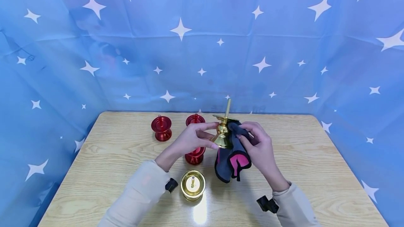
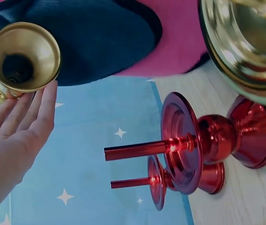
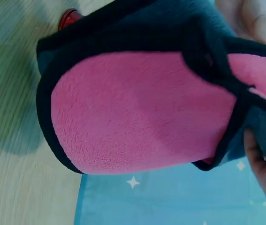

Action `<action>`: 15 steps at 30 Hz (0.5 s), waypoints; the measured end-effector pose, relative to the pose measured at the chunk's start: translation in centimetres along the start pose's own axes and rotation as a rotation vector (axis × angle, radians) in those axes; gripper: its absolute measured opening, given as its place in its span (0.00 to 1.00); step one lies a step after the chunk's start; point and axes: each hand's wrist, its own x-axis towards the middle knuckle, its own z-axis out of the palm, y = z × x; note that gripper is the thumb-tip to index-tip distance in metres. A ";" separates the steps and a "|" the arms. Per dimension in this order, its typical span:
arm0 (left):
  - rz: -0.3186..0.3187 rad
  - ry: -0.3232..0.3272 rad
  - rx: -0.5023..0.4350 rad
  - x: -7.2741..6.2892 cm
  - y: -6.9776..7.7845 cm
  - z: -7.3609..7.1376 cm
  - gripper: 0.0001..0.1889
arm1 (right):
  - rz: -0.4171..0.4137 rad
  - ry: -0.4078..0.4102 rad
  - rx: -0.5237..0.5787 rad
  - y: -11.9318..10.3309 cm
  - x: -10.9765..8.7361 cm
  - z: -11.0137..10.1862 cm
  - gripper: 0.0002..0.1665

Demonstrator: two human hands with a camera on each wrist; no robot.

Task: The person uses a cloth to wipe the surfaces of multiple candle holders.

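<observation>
My left hand (image 1: 192, 138) holds a gold candlestick (image 1: 222, 132) by its base and stem, above the table. The candlestick leans slightly, its thin spike pointing up and its hollow base (image 2: 50, 51) facing the left wrist camera. In my right hand (image 1: 260, 146) is a dark grey cloth (image 1: 224, 165) with pink lining and black edging, pinched between thumb and fingers. That cloth lies against the right side of the candlestick and hangs below it. In the right wrist view, the pink side (image 3: 137, 112) covers most of the candlestick from sight.
A second gold candlestick (image 1: 193, 186) stands near the front of the wooden table (image 1: 126, 185). Red candlesticks stand at the back left (image 1: 163, 135), behind the left hand (image 1: 195, 118) and under its wrist (image 1: 195, 157). A blue starred curtain (image 1: 202, 55) surrounds the table's back and sides.
</observation>
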 end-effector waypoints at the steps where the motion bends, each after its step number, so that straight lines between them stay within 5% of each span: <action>1: -0.005 0.002 -0.009 0.0 0.0 0.0 0.33 | -0.018 -0.006 -0.024 0.1 -0.1 0.1 0.16; 15: -0.050 0.000 -0.082 -0.2 0.3 -0.1 0.33 | -0.001 -0.024 -0.073 0.8 -0.1 0.6 0.13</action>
